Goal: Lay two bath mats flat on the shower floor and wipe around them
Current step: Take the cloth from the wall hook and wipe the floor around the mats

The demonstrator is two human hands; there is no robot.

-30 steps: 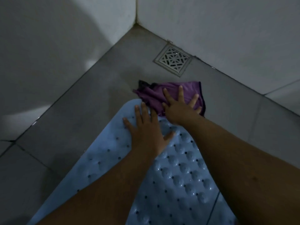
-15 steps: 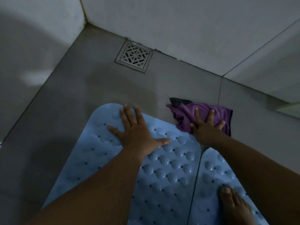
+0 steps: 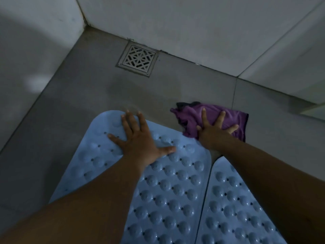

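A person leans over a dim shower floor (image 3: 73,106), both bare arms reaching forward from the bottom of the view. The left hand (image 3: 140,140) lies flat, fingers straight and spread, pressing down on the far rounded end of a pale blue bath mat (image 3: 167,191) studded with raised bumps and small holes. The thumb points right across the bumps, and the fingertips reach the mat's far edge. The right hand (image 3: 215,130) is also flat with fingers fanned wide, palm down on a crumpled purple cloth (image 3: 191,115) that rests on the grey tile just beyond the mats' far ends. A dark strip shows along the cloth's far-left and right edges. A second blue mat (image 3: 233,208) of the same pattern lies just beside the first on its right, the two long edges running close together with a thin dark gap between them; the right forearm crosses over its far end. Both mats appear to lie flat on the floor. Farther off, a square metal drain grate (image 3: 138,59) with a lattice pattern sits in the floor against the back wall (image 3: 193,23), near the corner where that wall meets the left one. The walls are pale, large tiles with thin grout lines, and the light is low and bluish.
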